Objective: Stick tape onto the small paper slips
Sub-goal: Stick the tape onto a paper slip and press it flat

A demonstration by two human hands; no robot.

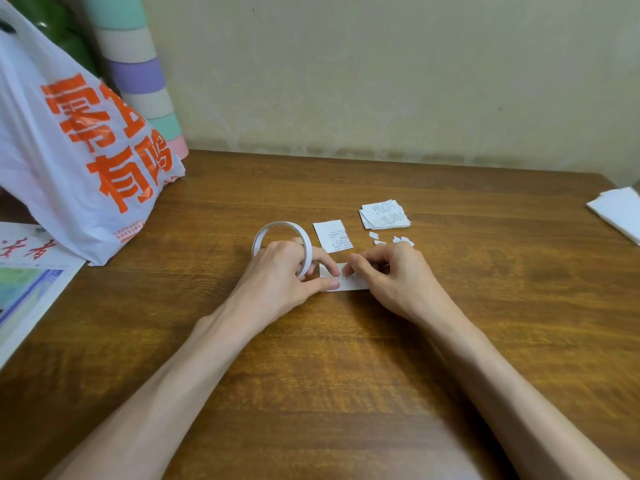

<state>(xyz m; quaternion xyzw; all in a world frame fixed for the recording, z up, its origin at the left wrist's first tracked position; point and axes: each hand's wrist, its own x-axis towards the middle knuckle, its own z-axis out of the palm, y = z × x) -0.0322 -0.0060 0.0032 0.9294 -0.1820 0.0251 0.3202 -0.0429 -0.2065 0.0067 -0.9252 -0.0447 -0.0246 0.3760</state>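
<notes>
— What's on the desk from where you stand?

— Two bare hands at work at the middle of a wooden table (346,375). The left hand (277,271) grips a white tape roll (307,249), fingers curled through the ring, which stands on edge. Its thumb and forefinger reach right and press down the left end of a paper slip (356,285) lying flat on the wood.

— And the other hand?

— The right hand (388,271) is curled, thumb and forefinger pinching at the far edge of the same slip, almost tip to tip with the left forefinger. Whether a tape end sits between those tips, I cannot tell; the fingers cover it.

— More paper about?

— A second slip (332,235), printed, lies just beyond the hands, right of the roll. Farther right sits a stack of slips (384,213), loosely squared, with a few white scraps (393,240) on its near side, just beyond the right knuckles.

— The edges of the table?

— At far left, a white plastic bag (79,150) with orange lettering slumps against a column of pastel bands (138,74). A printed sheet (27,289) lies at its near side. At the right edge, some folded white paper (620,211), well apart from the work.
</notes>
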